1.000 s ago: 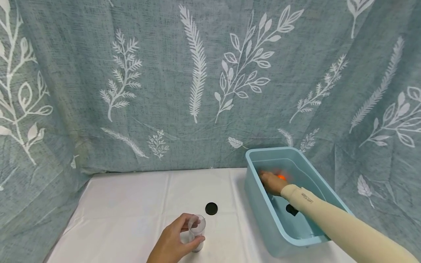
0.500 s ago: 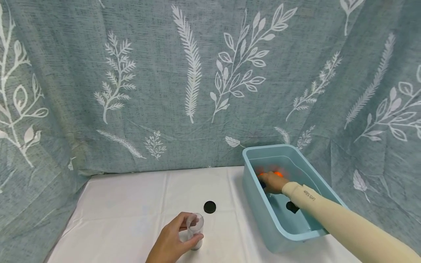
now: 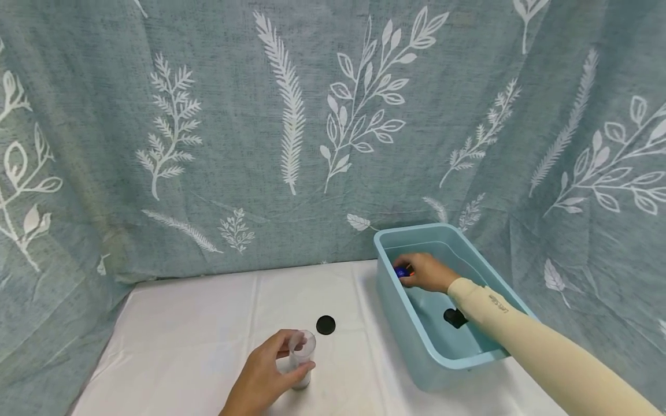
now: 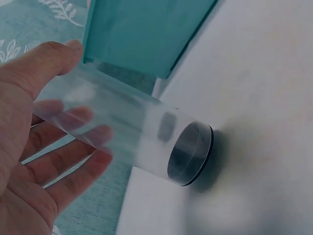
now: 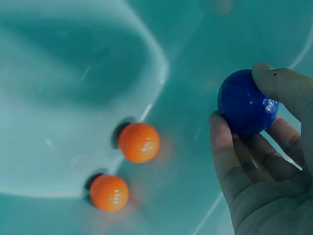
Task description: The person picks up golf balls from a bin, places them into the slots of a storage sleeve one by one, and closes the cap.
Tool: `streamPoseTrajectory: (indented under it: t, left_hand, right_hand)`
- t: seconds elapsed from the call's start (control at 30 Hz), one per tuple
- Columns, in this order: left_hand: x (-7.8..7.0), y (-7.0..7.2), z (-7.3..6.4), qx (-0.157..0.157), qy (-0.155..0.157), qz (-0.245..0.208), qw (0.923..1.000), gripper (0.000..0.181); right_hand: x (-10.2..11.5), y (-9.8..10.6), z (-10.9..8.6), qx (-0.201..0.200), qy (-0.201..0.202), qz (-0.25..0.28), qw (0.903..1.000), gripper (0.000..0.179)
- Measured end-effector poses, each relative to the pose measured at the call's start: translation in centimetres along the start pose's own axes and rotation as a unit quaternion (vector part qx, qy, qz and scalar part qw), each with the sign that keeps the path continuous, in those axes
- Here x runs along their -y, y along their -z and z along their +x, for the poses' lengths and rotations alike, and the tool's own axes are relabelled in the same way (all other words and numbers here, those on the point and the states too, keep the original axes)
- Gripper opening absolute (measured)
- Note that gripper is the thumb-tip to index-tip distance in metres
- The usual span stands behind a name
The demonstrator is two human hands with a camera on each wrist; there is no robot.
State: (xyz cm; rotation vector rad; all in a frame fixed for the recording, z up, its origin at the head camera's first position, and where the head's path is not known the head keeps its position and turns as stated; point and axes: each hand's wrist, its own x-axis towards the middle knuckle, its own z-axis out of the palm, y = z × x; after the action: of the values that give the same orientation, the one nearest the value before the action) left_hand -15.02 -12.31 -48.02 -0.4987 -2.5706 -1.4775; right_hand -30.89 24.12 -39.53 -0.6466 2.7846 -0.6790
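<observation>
My left hand (image 3: 265,370) grips a clear plastic tube (image 3: 303,352) near its top, thumb on one side and fingers on the other. The tube stands upright on the white table, its top uncovered; the left wrist view shows its black base (image 4: 191,152). Inside the light-blue bin (image 3: 416,315), my right hand (image 3: 428,273) pinches a glossy blue ball (image 5: 247,103) with a small white marking between thumb and fingers. Two orange balls, a nearer one (image 5: 139,142) and a lower one (image 5: 109,193), lie on the bin's floor beside that hand.
Just beyond the tube, a flat black disc (image 3: 325,325) lies on the white tablecloth (image 3: 198,335). A black object (image 3: 455,318) of unclear kind lies in the bin under my right forearm. A leaf-patterned curtain (image 3: 234,144) hangs behind the table.
My right hand has taken hold of the blue ball and risen slightly from the bin's bottom. My left hand keeps its grip on the tube. The head view has shifted slightly.
</observation>
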Motion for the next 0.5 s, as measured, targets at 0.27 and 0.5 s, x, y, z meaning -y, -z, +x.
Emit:
streamPoseTrajectory:
  t: [0.27,0.5]
  left_hand:
    - [-0.8,1.6,2.2,-0.037,-0.034,0.029,0.9983,0.044]
    - [-1.9,2.8,4.0,-0.054,-0.061,0.067,0.9944,0.050]
  right_hand:
    - [2.4,1.1,-1.2,-0.038,-0.029,0.043,0.9980,0.038]
    - [4.5,2.5,-3.0,-0.096,-0.057,0.078,0.9907,0.043]
